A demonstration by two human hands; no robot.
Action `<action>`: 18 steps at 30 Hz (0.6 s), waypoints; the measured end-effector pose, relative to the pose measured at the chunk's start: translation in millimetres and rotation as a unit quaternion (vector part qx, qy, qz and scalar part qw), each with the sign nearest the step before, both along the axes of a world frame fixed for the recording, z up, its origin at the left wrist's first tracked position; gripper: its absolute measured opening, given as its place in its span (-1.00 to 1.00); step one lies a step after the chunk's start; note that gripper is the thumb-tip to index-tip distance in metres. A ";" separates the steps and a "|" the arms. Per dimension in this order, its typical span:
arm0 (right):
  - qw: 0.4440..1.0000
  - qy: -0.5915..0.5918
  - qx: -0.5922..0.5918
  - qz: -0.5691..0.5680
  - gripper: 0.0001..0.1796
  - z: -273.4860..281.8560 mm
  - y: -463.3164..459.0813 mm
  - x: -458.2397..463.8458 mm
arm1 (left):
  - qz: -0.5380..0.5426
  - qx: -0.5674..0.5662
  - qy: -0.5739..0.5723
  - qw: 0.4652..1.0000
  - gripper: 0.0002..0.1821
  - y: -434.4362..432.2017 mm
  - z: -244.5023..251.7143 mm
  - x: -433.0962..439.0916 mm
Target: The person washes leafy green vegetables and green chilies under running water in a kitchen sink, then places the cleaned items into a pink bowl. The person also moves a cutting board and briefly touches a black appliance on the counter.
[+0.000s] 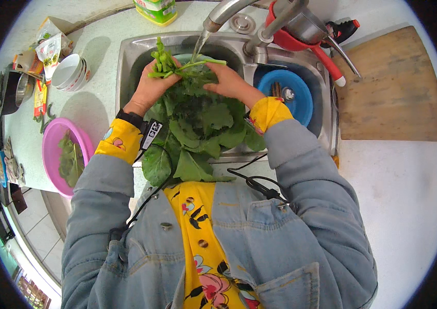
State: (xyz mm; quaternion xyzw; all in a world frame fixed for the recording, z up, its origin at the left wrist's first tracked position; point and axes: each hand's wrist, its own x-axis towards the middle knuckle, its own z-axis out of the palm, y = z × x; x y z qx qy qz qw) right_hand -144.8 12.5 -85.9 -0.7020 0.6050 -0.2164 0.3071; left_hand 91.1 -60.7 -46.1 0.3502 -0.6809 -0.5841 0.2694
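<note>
My left hand (158, 79) grips a bunch of cut green stems (163, 63) over the left basin of a stainless steel sink (125, 50). Large leafy greens (199, 127) heap up below my hands and spill over the sink's front edge. One stem reaches across to my right hand (228, 81), whose thumb and fingers are spread beside the leaves. Its fingertips are close to that stem; whether they touch it is unclear. Water runs from the faucet (214, 23) down by the stems. Part of a pale bowl rim (181, 58) shows behind them.
A blue basin (305, 92) with utensils occupies the right sink. Behind it sit a red strainer (280, 40) and a metal pot (307, 25). A wooden cutting board (392, 92) lies right. Left are a pink basin (50, 154) with greens, stacked bowls (67, 73) and food packets (50, 52).
</note>
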 end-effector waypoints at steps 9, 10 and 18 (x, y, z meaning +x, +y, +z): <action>0.992 0.028 0.074 -0.101 -0.43 5.6 24.7 -17.1 | -0.134 -0.183 -0.302 0.926 -0.34 20.3 -126.6 12.4; 0.990 0.019 0.089 -0.112 -0.46 5.0 28.8 -17.4 | -0.144 -0.148 -0.317 0.926 -0.33 22.4 -128.0 8.9; 0.976 -0.077 0.066 -0.195 -0.53 13.1 44.8 -38.7 | -0.213 -0.058 -0.055 0.974 -0.45 -23.1 -48.2 -3.3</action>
